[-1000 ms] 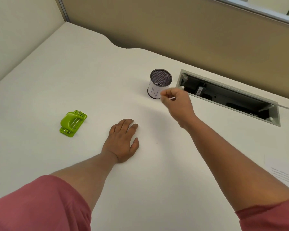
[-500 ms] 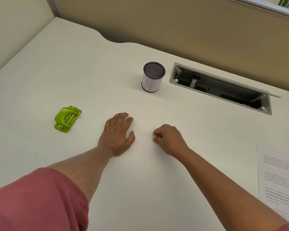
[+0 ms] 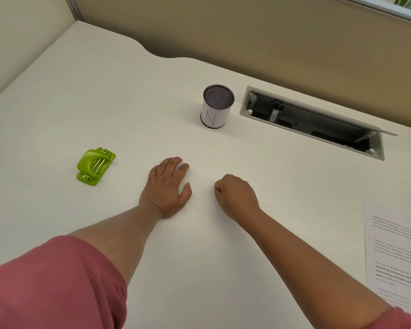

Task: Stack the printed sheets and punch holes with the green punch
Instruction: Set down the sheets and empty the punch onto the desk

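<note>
The green punch (image 3: 95, 166) lies on the white desk (image 3: 105, 91) at the left, apart from both hands. My left hand (image 3: 167, 186) rests flat on the desk, palm down, fingers together, holding nothing, a short way right of the punch. My right hand (image 3: 235, 194) sits beside it as a loose fist on the desk; nothing shows in it. Printed sheets (image 3: 399, 252) lie at the right edge of the view, cut off by the frame, well right of my right forearm.
A mesh pen cup (image 3: 216, 108) with a white label marked N stands behind the hands. An open cable hatch (image 3: 313, 122) is set into the desk to its right. Beige partition walls close the back and left.
My right hand came back from the pen cup and settled as a fist on the desk beside the left hand. The left hand stayed put. The view shifted, bringing the sheets in.
</note>
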### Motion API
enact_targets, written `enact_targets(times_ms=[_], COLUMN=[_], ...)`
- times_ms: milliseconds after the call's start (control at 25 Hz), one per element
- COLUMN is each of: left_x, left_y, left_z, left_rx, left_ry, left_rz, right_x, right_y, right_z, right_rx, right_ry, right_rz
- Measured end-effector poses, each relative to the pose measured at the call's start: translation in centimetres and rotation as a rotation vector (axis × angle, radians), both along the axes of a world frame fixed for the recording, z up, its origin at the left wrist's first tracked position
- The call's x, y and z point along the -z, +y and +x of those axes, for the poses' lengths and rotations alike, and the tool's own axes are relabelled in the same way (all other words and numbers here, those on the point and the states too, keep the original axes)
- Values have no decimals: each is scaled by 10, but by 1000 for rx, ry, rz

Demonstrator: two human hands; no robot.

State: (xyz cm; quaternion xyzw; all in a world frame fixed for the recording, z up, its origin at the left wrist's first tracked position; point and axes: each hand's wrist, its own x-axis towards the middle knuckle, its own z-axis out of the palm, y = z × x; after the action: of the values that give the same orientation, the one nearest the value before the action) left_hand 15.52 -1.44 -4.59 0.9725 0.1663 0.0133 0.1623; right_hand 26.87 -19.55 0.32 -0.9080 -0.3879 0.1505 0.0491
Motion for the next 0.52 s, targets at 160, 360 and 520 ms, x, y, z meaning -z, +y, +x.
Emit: enact_targets(times_ms=[160, 360, 520], left_x=[1, -1, -1], left_y=[0, 0, 0], left_z=[0, 0, 0], left_rx=[3, -1, 2], left_ry=[2, 2, 2], left_rz=[4, -2, -2], right_x=[3, 5, -11], right_y=[4, 6, 3], right_z=[2, 14, 36], right_rx=[-64, 55, 486], right_ry=[-57, 147, 723], right_rz=[-36, 41, 429])
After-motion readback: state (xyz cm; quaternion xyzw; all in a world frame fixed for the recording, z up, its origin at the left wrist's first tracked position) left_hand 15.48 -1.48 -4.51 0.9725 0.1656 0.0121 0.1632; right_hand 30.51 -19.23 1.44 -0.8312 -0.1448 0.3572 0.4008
